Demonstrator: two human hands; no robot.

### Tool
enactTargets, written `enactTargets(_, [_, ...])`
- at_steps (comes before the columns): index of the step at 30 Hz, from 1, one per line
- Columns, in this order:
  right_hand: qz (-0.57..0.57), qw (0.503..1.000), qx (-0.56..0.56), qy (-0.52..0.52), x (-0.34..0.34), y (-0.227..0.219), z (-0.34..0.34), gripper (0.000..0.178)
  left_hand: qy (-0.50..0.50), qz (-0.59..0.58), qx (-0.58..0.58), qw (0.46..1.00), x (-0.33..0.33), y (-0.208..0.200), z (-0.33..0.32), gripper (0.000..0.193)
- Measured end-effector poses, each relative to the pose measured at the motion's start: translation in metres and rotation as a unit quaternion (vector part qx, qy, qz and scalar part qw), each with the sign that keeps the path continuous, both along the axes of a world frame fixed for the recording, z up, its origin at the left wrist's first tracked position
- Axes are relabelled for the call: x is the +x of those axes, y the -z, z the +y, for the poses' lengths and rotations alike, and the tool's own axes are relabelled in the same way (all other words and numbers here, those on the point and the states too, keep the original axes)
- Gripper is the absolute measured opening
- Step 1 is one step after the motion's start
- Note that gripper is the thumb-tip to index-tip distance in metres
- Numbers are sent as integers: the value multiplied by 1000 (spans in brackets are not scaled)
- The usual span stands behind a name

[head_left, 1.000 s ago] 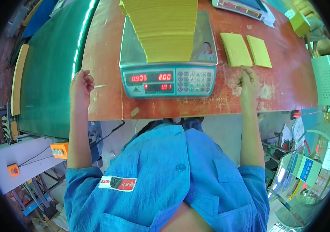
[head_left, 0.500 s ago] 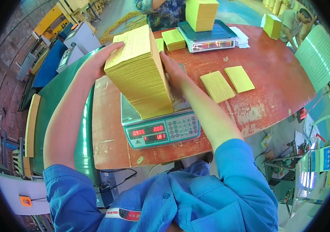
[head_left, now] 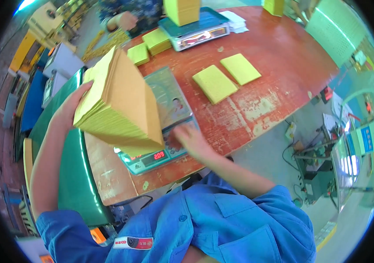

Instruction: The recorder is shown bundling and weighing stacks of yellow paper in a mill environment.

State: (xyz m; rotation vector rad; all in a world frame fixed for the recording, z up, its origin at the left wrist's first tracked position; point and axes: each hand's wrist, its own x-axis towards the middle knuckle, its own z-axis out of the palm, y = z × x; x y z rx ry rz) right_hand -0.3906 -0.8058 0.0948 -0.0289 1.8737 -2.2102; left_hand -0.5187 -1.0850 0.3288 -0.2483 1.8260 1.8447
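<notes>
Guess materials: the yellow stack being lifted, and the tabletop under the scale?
Yellow stack: looks like paper or thin card, matte; fine layered sheet edges show along its side. Tabletop: probably painted or varnished wood, red-brown, semi-gloss; pale worn patches show where the coating has rubbed off.

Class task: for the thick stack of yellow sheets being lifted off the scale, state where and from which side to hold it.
Grip the stack of yellow sheets across its thickness at both short ends. It is tilted, with only the left hand at its left end, so its loose sheets may fan.

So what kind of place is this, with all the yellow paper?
Probably a factory packing or weighing room. A tall yellow paper stack is lifted over a grey digital weighing scale, a second scale sits on the worn red table.
</notes>
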Motion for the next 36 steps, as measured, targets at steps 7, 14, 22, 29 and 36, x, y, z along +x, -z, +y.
enactTargets(7, [-156,918,-334,-146,2,4,-58,45,26,18,77,997,28,16,2,53])
enactTargets(14, [-128,960,-246,-23,29,-33,61,51,-27,91,103,990,67,24,82,55])
enactTargets(22, [-65,989,-92,100,5,-41,359,45,22,43,220,974,47,78,344,61])
enactTargets(29, [-109,983,21,143,-59,-5,615,46,61,-102,271,955,-47,141,613,53])
enactTargets(36, [116,809,153,556,-117,25,808,31,51,-27,95,994,-158,131,929,80])
